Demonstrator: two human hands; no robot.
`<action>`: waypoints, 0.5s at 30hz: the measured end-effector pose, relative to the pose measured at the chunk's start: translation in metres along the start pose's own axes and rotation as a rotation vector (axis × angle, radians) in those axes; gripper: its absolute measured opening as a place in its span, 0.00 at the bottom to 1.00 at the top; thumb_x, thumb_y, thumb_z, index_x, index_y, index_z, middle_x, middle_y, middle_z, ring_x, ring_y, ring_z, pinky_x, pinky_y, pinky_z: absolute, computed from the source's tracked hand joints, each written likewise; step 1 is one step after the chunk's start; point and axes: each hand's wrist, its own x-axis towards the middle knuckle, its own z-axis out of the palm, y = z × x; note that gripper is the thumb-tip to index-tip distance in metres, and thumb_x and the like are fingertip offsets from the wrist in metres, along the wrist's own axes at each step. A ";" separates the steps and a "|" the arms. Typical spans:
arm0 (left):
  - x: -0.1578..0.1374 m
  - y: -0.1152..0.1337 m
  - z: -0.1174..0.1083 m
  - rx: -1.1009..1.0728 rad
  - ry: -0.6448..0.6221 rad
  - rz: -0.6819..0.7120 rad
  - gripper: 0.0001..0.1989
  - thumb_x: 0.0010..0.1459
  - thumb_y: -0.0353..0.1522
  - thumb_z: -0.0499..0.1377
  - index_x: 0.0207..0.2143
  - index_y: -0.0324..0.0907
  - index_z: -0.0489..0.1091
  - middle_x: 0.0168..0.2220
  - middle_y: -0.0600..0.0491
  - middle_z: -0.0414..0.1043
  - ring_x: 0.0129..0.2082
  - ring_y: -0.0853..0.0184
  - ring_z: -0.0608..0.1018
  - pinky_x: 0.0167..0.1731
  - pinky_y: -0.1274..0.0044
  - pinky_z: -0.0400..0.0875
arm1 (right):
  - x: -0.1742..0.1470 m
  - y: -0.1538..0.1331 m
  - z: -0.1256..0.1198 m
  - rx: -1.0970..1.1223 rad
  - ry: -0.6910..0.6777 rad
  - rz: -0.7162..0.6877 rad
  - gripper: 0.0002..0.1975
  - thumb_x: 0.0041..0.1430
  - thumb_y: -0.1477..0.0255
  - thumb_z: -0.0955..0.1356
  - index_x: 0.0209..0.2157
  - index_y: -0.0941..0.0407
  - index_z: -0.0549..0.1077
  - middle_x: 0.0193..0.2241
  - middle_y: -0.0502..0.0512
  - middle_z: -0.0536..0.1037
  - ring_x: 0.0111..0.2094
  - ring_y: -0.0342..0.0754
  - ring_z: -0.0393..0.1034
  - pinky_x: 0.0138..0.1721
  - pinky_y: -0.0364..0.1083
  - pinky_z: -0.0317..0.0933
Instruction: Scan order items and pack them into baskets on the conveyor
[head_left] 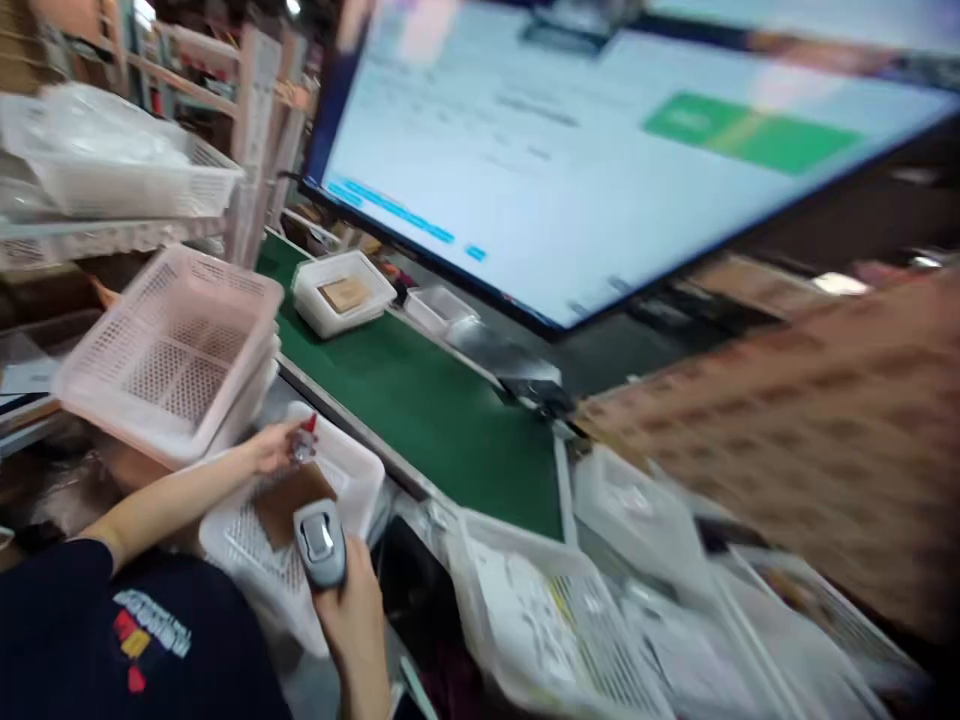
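My left hand (274, 447) reaches over a white perforated basket (366, 470), its fingers pinched on a small clear item with a red tip (303, 443). What kind of item it is cannot be made out. A flat brown cardboard piece (289, 500) lies in that basket, below my left hand. In my right hand (354, 610) is a grey handheld barcode scanner (321, 543), held up over the basket's near right side. My fingers wrap its handle, and part of the grip is hidden by them.
A stack of pinkish baskets (172, 350) stands at the left. A green conveyor belt (420, 400) runs behind, carrying a white tray (343, 292). Overhead hangs a large monitor (525, 150). More baskets (525, 610) with papers and packets line the lower right.
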 end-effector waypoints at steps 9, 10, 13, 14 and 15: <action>0.002 -0.001 0.000 -0.016 -0.051 -0.018 0.09 0.71 0.28 0.57 0.48 0.36 0.76 0.38 0.48 0.82 0.35 0.64 0.82 0.37 0.76 0.76 | 0.032 -0.037 -0.004 -0.121 -0.099 0.240 0.22 0.57 0.76 0.69 0.54 0.53 0.73 0.49 0.57 0.74 0.47 0.56 0.75 0.40 0.47 0.62; 0.001 -0.004 0.000 -0.021 -0.052 -0.012 0.10 0.71 0.27 0.57 0.49 0.35 0.77 0.37 0.47 0.82 0.35 0.64 0.82 0.37 0.76 0.77 | 0.032 -0.037 -0.003 -0.126 -0.100 0.250 0.21 0.58 0.76 0.69 0.54 0.54 0.73 0.49 0.57 0.74 0.47 0.56 0.75 0.40 0.47 0.62; 0.001 -0.009 -0.001 -0.015 -0.052 -0.011 0.10 0.70 0.27 0.57 0.49 0.36 0.77 0.38 0.47 0.82 0.36 0.65 0.82 0.37 0.77 0.77 | 0.029 -0.034 0.000 -0.120 -0.087 0.273 0.21 0.58 0.75 0.69 0.54 0.53 0.73 0.50 0.57 0.74 0.47 0.56 0.75 0.40 0.48 0.61; 0.001 -0.010 -0.002 -0.005 -0.049 -0.021 0.10 0.70 0.27 0.57 0.49 0.36 0.77 0.38 0.47 0.82 0.36 0.65 0.83 0.38 0.77 0.77 | 0.028 -0.032 0.000 -0.114 -0.079 0.284 0.21 0.58 0.75 0.70 0.54 0.53 0.73 0.50 0.57 0.74 0.47 0.56 0.75 0.40 0.48 0.61; 0.000 -0.010 -0.002 0.005 -0.046 -0.033 0.10 0.70 0.28 0.58 0.47 0.36 0.77 0.39 0.47 0.82 0.37 0.64 0.83 0.39 0.77 0.78 | 0.028 -0.030 0.001 -0.106 -0.069 0.293 0.22 0.58 0.74 0.71 0.54 0.53 0.73 0.50 0.57 0.74 0.47 0.56 0.75 0.40 0.47 0.61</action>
